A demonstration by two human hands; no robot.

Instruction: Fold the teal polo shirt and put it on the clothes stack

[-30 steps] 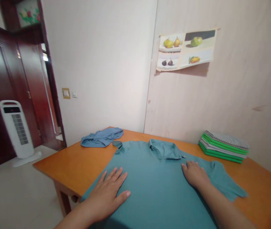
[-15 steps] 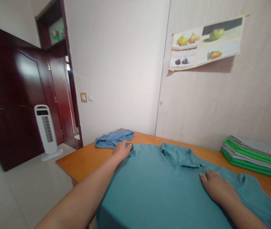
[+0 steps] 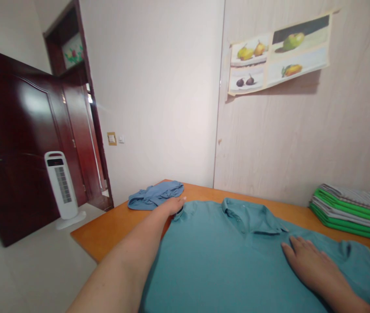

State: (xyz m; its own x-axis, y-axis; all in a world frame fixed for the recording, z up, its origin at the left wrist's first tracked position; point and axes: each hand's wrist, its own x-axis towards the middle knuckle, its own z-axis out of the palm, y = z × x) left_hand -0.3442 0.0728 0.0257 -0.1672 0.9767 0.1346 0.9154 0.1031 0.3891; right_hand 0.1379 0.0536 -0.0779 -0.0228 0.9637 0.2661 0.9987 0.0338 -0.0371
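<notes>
A teal collared shirt (image 3: 224, 256) is spread over the table with its collar at the far side. My left hand (image 3: 174, 205) is at the end of the sleeve on the left and appears closed on its edge; most of its fingers are hidden. Flat on the shirt's right side, below the collar, rests my right hand (image 3: 312, 263), fingers stretched out and holding nothing. The sleeve on the right extends past that hand, slightly rumpled. Just beyond my left hand lies a crumpled blue cloth (image 3: 155, 195).
The orange-brown table (image 3: 113, 230) meets the wall at the back. A stack of folded green and grey fabric (image 3: 351, 213) sits at the right rear. On the floor to the left, a white tower heater (image 3: 63, 187) stands before a dark red door (image 3: 15, 143).
The camera view has shifted slightly. My left hand has turned over the sleeve end, hiding the fold that showed at its fingertips. My right hand stays flat on the shirt.
</notes>
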